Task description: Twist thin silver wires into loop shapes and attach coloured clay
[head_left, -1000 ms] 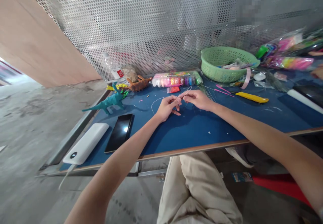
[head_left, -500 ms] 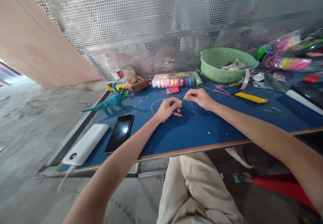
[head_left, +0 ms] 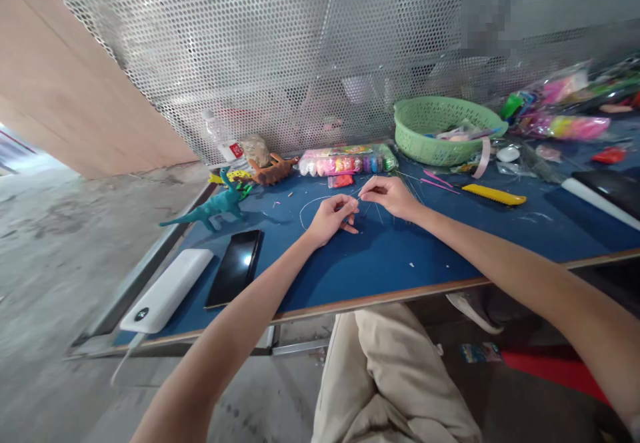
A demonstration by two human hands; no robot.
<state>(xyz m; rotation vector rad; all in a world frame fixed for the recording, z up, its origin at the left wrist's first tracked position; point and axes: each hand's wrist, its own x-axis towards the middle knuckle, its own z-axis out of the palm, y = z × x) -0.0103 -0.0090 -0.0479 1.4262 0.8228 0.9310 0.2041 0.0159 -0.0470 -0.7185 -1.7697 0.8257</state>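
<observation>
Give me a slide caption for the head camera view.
Both hands, left hand and right hand, pinch a thin wire over a blue table.

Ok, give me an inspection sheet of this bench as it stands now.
Surface: blue table top with a wooden front edge, small scraps scattered on it.
Job's things: thin pale wire curving left from the left hand, with thin strands by the right hand.
Clutter: teal dinosaur, brown dinosaur, pack of coloured clay, green basket, yellow tool, phone, white power bank, bagged packs far right.
Hands: left hand and right hand each pinch the wire, close together.
Cables: one pale cable hanging below the power bank.
Surroundings: perforated metal screen behind, concrete floor, wooden panel left.
</observation>
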